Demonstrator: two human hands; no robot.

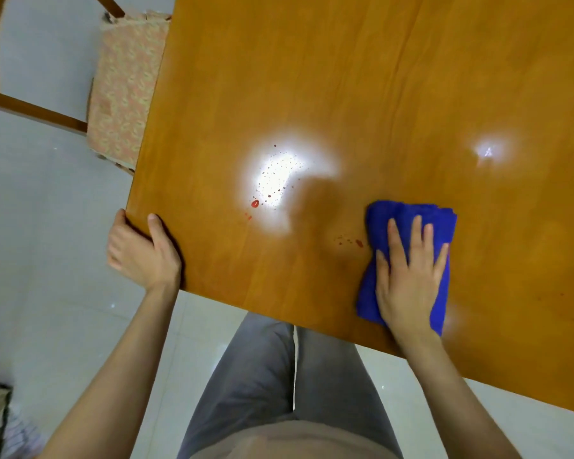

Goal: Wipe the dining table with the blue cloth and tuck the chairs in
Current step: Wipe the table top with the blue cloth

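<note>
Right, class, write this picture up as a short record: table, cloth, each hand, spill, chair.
table: wooden dining table, glossy
cloth: blue cloth, folded, lying on the table
right hand: pressed flat on the cloth, fingers straight
left hand: grips the table's near corner
spill: red droplets left of the cloth, unwiped
chair: patterned seat partly under the table's left edge

Cloth on table, chair left.

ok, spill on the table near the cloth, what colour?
Red: droplets and fine specks on the orange-brown table, left of the blue cloth. Head view, the only one.
</note>
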